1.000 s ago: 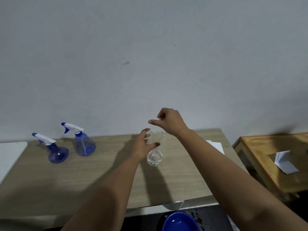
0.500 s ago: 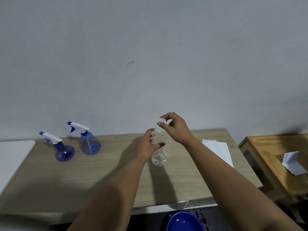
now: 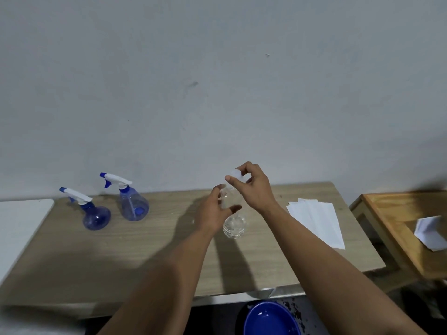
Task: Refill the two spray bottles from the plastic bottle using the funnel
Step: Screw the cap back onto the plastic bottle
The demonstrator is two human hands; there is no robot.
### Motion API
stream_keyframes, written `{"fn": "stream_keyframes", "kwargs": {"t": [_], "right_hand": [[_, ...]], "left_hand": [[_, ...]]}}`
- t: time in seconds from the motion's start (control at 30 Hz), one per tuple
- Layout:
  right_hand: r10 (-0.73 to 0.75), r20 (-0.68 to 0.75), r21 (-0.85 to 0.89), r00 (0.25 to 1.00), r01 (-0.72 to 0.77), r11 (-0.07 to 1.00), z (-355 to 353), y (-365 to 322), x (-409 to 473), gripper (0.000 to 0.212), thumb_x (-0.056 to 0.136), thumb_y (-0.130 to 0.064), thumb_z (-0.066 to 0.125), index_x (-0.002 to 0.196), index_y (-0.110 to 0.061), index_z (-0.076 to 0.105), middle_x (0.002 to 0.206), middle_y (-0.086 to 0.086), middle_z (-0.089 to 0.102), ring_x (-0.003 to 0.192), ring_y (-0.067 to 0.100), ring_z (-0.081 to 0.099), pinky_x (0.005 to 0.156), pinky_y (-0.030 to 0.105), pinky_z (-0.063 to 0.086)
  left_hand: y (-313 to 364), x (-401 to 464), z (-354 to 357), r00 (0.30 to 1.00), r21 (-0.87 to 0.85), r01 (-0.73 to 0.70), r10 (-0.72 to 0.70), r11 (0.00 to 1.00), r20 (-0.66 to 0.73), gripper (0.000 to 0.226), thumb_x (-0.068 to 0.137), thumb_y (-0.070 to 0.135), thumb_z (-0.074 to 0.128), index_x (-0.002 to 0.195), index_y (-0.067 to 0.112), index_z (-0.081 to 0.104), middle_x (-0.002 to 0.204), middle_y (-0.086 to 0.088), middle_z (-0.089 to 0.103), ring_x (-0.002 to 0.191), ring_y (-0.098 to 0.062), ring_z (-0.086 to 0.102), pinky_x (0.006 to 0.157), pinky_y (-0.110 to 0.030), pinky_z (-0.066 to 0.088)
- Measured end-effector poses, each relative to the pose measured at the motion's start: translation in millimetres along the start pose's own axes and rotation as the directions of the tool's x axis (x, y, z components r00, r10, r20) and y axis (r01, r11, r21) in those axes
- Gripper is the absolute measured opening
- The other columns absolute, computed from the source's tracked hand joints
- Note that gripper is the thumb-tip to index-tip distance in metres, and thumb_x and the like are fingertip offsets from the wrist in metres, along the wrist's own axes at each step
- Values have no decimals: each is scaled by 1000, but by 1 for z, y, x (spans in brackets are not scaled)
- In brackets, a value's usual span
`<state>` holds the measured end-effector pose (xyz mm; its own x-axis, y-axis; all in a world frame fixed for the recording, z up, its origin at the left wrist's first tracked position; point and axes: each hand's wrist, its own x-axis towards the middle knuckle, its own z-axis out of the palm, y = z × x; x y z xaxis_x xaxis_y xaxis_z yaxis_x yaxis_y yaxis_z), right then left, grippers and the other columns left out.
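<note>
A clear plastic bottle [image 3: 232,223] stands upright near the middle of the long light-wood table [image 3: 145,257], w/ some clear liquid visible in its lower part. The left hand [image 3: 212,211] is wrapped around the upper body of this bottle, thumb on the near side and fingers curled behind it, so it grips the bottle firmly. The right hand [image 3: 251,187] is just above the bottle neck, and its thumb and first fingers pinch a small white round cap [image 3: 235,174]. The cap looks raised a little above the neck, but I cannot tell if it is fully off the thread, the fingers hide this part.

At the left of the table, close to the grey wall [image 3: 217,81], are the two spray bottles, well apart from the hands. The darker blue round spray bottle w/ white trigger [image 3: 95,217] is nearer to the table's left end, and the paler blue cone-shaped spray bottle w/ white trigger [image 3: 133,206] is just beside it, on its right and a bit farther back. Both stand upright, nozzles pointing left.

On the right part of the table lie some white paper sheets [image 3: 316,221], flat. A smaller brown wooden table [image 3: 399,226] is at the right, w/ a folded white paper [image 3: 430,233] on it. Below the table's near edge a blue round basin [image 3: 271,320] is on the floor. I do not find a funnel.
</note>
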<state>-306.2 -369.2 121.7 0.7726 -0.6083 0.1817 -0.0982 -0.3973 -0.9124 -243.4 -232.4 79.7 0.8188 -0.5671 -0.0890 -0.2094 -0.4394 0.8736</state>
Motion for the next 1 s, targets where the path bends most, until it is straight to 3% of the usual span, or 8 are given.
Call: {"fn": "stream_keyframes", "kwargs": {"t": [0.1,0.17,0.27,0.37,0.5,0.67,0.9,1.0], "right_hand": [[-5,-101,-66,995,-2,998,3,1,-5,33,74,-61,81,95,-41,66,106,-13,60,89,-1,60,77,23,48],[19,-156,-77,988,-31,997,7,10,-17,52,69,-69,80,112,-45,63,114,-16,55,98,-4,59,79,22,50],[134,-135,-34,982,-139,990,15,38,-40,97,59,-76,84,143,-48,45,135,-16,48,120,2,55,96,25,50],[222,-51,-62,974,-225,972,29,72,-57,120,52,-67,92,154,-39,35,148,-10,44,135,10,48,111,33,47],[272,-15,-57,962,-273,960,52,107,-61,115,56,-57,94,153,-36,35,148,-9,52,133,11,53,109,32,49],[268,-81,21,960,-267,963,68,118,-42,80,65,-57,91,129,-51,44,117,-29,65,106,-10,64,80,8,52],[250,-46,30,967,-249,968,89,125,16,86,67,-47,93,138,-39,44,127,-19,63,115,0,64,94,22,54],[231,-36,24,972,-230,973,98,127,40,90,69,-47,92,142,-37,41,132,-15,59,117,3,61,94,17,48]], "left_hand": [[1,-3,-4,999,29,-23,22,999,35,91,67,51,87,143,35,41,136,9,59,120,-8,59,102,-40,50],[-5,-6,-6,996,114,-46,37,992,83,104,65,54,88,151,34,32,145,9,51,125,-12,55,102,-37,48],[-36,-9,-8,997,303,-50,28,952,77,117,65,56,86,158,31,19,158,9,33,137,-18,43,100,-29,41],[-82,-3,-10,999,477,26,-40,878,18,109,70,53,84,156,21,25,161,0,31,145,-23,34,116,-38,33],[-125,18,-4,999,543,38,-43,839,-2,95,65,56,82,144,26,40,146,4,51,134,-20,47,111,-41,39],[-146,43,7,1000,587,10,5,810,-23,83,66,54,80,138,33,44,139,12,56,125,-19,53,102,-38,46],[-156,94,3,996,609,-11,60,793,-60,61,74,46,77,129,30,55,125,8,65,113,-23,56,98,-36,46],[-157,118,-3,996,605,13,40,796,-75,56,74,47,76,123,31,56,119,7,66,108,-26,57,93,-40,49]]}}
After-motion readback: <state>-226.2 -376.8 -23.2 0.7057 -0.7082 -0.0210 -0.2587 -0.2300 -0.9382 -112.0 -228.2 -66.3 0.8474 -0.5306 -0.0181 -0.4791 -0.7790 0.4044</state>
